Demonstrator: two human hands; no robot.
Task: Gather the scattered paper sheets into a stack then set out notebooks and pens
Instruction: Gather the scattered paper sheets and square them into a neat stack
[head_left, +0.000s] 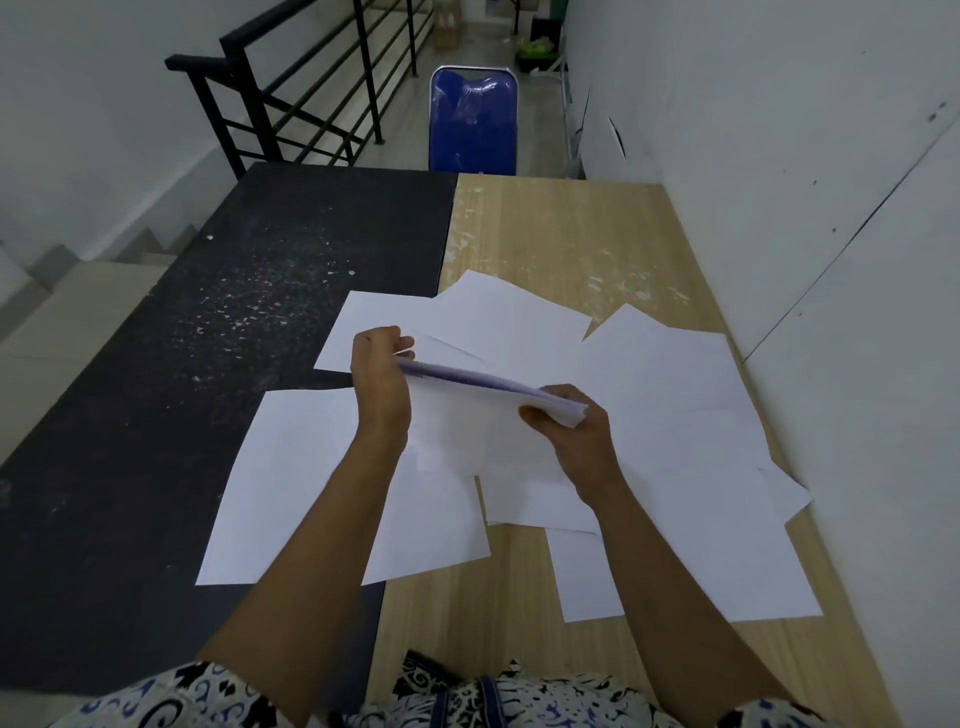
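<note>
Left hand (382, 366) and right hand (574, 431) both grip a thin white paper bundle (467, 410) above loose white sheets (691, 415) covering the black-and-wood table (545, 234).

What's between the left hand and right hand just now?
In the head view, the gathered paper stack spans from left hand to right hand, gripped at each end.

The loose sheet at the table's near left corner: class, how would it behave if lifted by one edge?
The loose sheet looks thin and single, so it would probably droop. It is likely very light. Lying flat on the table, its edge may be hard to catch.
</note>
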